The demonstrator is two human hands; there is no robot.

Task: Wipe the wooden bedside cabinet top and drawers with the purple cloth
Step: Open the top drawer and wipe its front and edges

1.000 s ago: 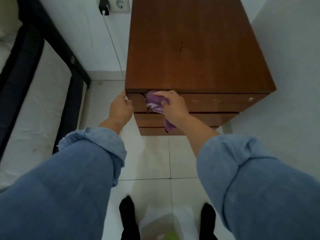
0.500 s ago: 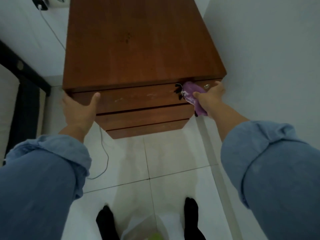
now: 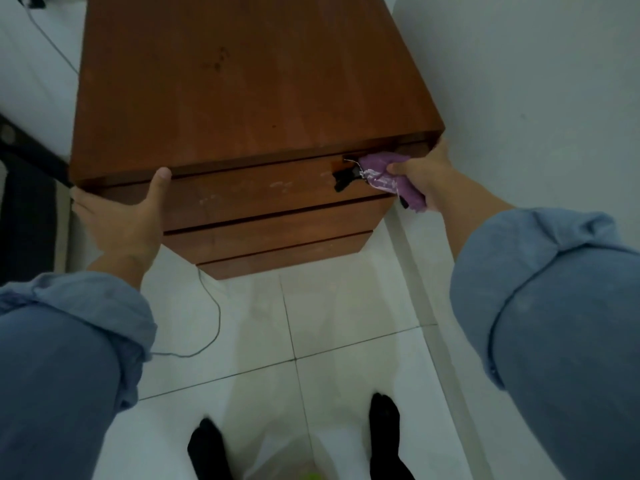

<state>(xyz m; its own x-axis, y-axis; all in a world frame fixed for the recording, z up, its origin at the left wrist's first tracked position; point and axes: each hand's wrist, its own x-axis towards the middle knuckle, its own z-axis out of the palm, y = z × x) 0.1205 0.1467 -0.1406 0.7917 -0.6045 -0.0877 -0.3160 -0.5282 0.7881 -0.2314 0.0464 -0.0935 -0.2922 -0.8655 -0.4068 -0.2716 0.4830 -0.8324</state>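
White floor tiles [image 3: 346,317] with dark grout meet plain white walls [image 3: 536,81]; a thin cable [image 3: 214,327] trails across the floor.

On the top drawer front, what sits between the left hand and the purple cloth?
In the head view, between the left hand and the purple cloth lies bare top drawer front with pale smudges, then a black object beside the cloth.

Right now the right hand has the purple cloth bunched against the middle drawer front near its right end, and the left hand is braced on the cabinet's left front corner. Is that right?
Not quite. In the head view the purple cloth is against the top drawer, just under the cabinet top, not the middle one. The rest holds: the right hand has it bunched near the right end, and the left hand braces the left front corner.
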